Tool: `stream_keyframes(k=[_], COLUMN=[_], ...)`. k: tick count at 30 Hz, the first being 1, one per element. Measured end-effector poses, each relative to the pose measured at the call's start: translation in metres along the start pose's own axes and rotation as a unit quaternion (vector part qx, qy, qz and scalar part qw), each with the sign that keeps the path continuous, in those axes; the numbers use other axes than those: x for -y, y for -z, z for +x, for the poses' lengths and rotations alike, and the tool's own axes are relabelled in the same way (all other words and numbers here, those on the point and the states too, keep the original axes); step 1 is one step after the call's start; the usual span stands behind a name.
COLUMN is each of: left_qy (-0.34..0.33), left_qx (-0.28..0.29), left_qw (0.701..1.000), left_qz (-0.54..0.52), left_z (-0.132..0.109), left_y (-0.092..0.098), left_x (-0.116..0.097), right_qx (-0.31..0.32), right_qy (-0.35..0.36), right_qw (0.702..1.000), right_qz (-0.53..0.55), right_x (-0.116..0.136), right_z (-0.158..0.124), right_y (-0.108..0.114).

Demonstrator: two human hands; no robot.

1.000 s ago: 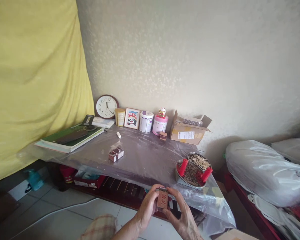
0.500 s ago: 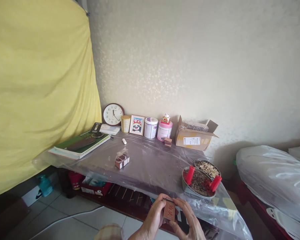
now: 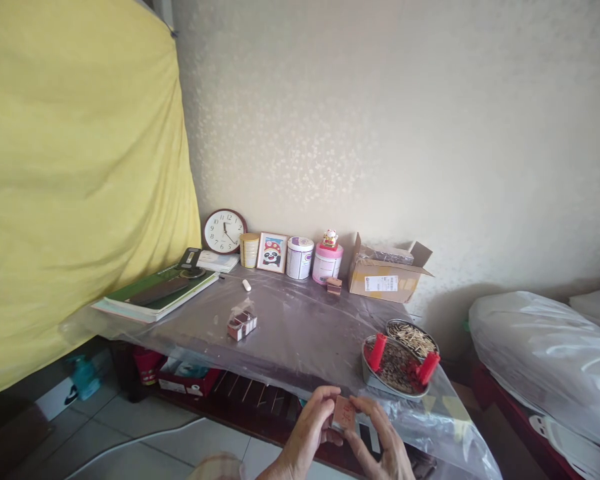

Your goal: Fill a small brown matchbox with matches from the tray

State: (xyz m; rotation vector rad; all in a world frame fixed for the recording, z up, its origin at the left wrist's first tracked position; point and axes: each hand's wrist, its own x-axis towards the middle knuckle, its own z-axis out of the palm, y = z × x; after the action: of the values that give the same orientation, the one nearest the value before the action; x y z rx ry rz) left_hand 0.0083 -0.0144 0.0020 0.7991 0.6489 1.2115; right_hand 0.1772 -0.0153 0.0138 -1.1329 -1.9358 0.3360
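Observation:
A small matchbox [image 3: 345, 413] with red characters on its tan face is held between my two hands, just in front of the table's near edge. My left hand [image 3: 305, 430] grips its left side, fingers curled around it. From the right, my right hand [image 3: 383, 437] pinches it with thumb and fingertips. The box's far side is hidden from me. Just beyond my hands is an oval tin [image 3: 396, 390] of dark bits with two red candle-like sticks. Behind it sits a round tin of matchsticks [image 3: 413, 339].
On the plastic-covered table [image 3: 300, 320] are a wrapped pack of matchboxes [image 3: 242, 325], a white oblong piece [image 3: 247, 285] and another matchbox [image 3: 334, 286]. Along the wall stand a clock [image 3: 225, 231], a panda picture [image 3: 272, 253], several cans and a cardboard box [image 3: 385, 283].
The matchbox has tilted in my hands, so its labelled face looks shorter and turned. My fingers have shifted slightly around it. The view has moved a little.

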Motion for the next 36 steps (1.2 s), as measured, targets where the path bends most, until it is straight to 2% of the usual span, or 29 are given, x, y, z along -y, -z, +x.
stream_keyframes(k=[6, 11, 13, 15, 18, 21, 23, 26, 30, 33, 36], left_qy=[-0.059, -0.054, -0.056, -0.054, -0.042, -0.027, -0.018, -0.007, 0.000, 0.003, 0.000], left_qx=[0.072, 0.030, 0.016, 0.011, 0.013, 0.019, 0.022, 0.023, 0.014, 0.005, -0.003], left_qw=[0.992, 0.998, 0.998, 0.998, 0.998, 0.997, 0.997, 0.997, 0.998, 0.998, 0.998], left_qz=[0.085, 0.034, 0.013, -0.011, -0.045, -0.064, -0.070, -0.071, -0.069, -0.067, -0.067], left_z=[-0.006, -0.004, -0.001, 0.001, 0.001, 0.001, 0.002, 0.003, 0.004, 0.003, 0.003], left_y=[-0.004, -0.006, -0.003, -0.001, 0.000, -0.002, -0.003, -0.006, -0.008, -0.011, -0.014], left_x=[-0.014, -0.016, -0.013, -0.010, -0.008, -0.008, -0.008, -0.006, -0.003, -0.003, -0.002], right_qx=[-0.013, 0.006, -0.002, -0.038, -0.104, -0.133, -0.149, -0.174, -0.196, -0.215, -0.207], right_qy=[-0.041, -0.088, -0.115, -0.143, -0.182, -0.209, -0.207, -0.177, -0.141, -0.081, -0.020], right_qw=[0.998, 0.986, 0.969, 0.949, 0.917, 0.890, 0.894, 0.920, 0.938, 0.954, 0.972], right_qz=[0.044, 0.139, 0.217, 0.279, 0.340, 0.383, 0.368, 0.302, 0.248, 0.190, 0.110], right_x=[0.002, 0.001, 0.001, 0.000, -0.003, -0.004, -0.002, 0.005, 0.011, 0.009, 0.006], right_z=[0.000, -0.001, 0.001, 0.004, 0.007, 0.008, 0.008, 0.008, 0.010, 0.009, 0.005], right_y=[0.006, 0.007, 0.007, 0.007, 0.007, 0.007, 0.007, 0.007, 0.004, -0.001, -0.005])
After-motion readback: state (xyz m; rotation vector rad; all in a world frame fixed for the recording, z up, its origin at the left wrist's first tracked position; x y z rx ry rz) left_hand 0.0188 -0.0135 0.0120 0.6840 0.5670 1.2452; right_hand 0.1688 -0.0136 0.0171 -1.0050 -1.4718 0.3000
